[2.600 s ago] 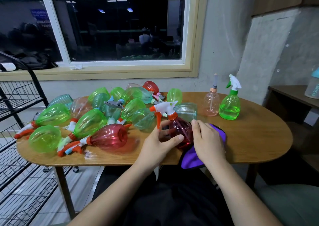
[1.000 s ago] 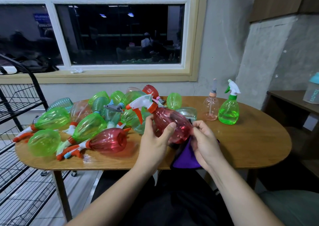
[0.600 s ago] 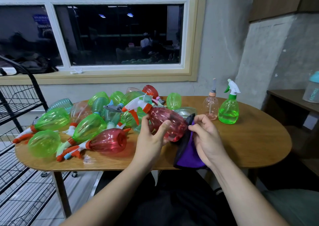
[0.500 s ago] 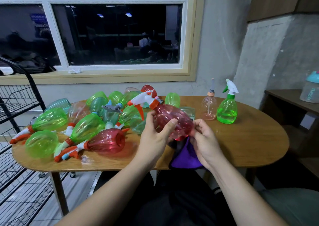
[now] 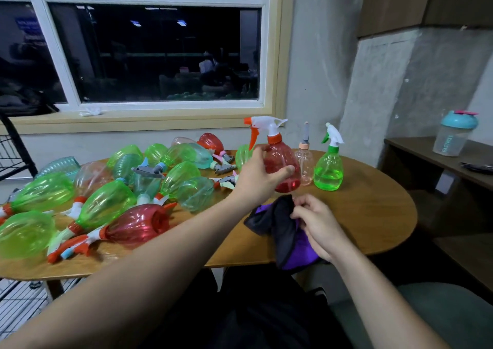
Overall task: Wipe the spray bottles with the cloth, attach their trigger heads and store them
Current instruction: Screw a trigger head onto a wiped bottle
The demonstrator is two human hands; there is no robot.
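One red translucent spray bottle (image 5: 280, 156): held upright beside standing green plastic bottle (image 5: 328, 170), likely for setting down.
Left hand (image 5: 256, 175): curled round it.
Right hand (image 5: 317, 223): pinched purple cloth (image 5: 296, 250).

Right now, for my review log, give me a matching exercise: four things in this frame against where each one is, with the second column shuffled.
Things:
1. red spray bottle
2. purple cloth
3. green spray bottle
4. teal-lidded shaker

Places:
A. stands on the side shelf
B. held upright by the left hand
C. stands upright on the table, no hand on it
D. pinched by the right hand at the table's near edge

Pairs: 1-B, 2-D, 3-C, 4-A.
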